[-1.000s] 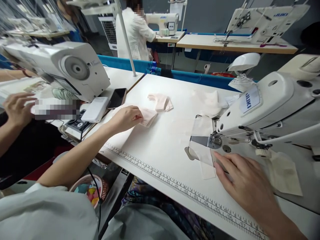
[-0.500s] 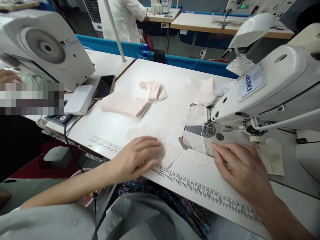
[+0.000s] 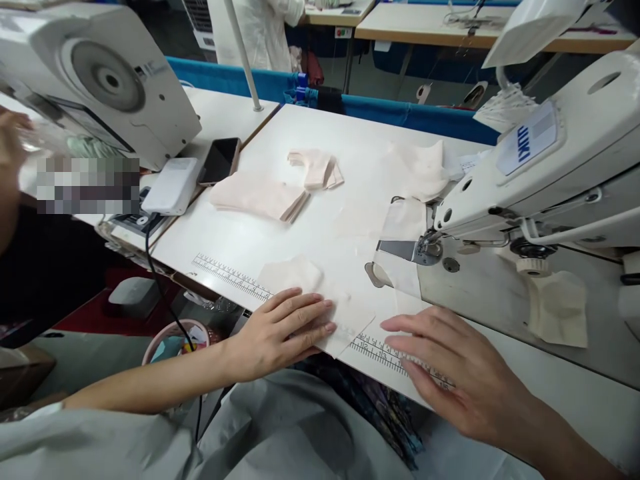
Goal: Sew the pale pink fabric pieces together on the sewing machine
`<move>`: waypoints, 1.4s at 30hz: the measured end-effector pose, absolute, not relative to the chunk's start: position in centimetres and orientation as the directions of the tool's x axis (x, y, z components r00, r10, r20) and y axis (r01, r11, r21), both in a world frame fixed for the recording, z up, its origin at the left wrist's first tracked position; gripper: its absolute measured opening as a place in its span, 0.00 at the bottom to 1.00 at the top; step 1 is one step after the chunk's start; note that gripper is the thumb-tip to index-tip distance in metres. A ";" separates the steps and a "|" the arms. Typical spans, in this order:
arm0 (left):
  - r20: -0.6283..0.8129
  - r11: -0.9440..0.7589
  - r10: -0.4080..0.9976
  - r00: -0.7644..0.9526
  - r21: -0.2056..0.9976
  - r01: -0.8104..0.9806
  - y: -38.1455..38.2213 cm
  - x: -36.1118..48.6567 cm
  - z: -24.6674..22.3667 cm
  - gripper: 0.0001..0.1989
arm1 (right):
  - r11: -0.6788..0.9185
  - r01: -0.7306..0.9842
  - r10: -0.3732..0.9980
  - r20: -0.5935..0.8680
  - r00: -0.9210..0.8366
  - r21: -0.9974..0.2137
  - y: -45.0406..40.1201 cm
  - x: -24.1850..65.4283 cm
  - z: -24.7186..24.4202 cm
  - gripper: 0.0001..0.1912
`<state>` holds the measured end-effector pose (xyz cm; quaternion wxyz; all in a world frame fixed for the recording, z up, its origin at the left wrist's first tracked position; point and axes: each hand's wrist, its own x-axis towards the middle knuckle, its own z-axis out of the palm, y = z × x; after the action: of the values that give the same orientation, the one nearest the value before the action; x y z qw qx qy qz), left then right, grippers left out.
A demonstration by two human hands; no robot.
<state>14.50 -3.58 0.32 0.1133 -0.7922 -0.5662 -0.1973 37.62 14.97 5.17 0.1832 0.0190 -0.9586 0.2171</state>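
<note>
Left hand [image 3: 283, 333] lies opened out on pale fabric [image 3: 347, 312], right hand [image 3: 450, 367] nearby with fingers apart

The only view looks from the head of the person [image 3: 270, 433], forward and down over the bench [image 3: 360, 140] from its near edge. It's close above the left hand [image 3: 283, 337] and right hand [image 3: 460, 373].

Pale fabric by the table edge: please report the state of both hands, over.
Left hand open, palm down on pale fabric. Right hand open over printed ruler, just beside the fabric. Folded stack farther back, not between hands.
</note>
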 end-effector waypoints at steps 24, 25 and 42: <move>0.557 -0.395 0.781 0.283 0.089 0.914 -3.5 15.3 -0.1 0.14 | 0.901 -0.229 -0.150 0.231 -0.961 -0.368 13.9 37.5 4.3 0.14; 0.569 -0.409 0.771 0.286 0.098 0.907 -3.5 15.3 -0.1 0.14 | 0.900 -0.234 -0.155 0.230 -0.961 -0.369 13.8 37.5 4.3 0.14; 0.716 -0.403 0.669 0.200 0.123 0.907 -2.3 16.2 -1.0 0.08 | 0.924 -0.309 -0.246 0.267 -0.932 -0.227 13.9 37.0 3.7 0.16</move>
<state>16.18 -2.33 -1.02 0.1659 -0.7567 -0.5205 -0.3591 36.99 13.94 3.73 0.1176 0.1424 -0.9736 0.1338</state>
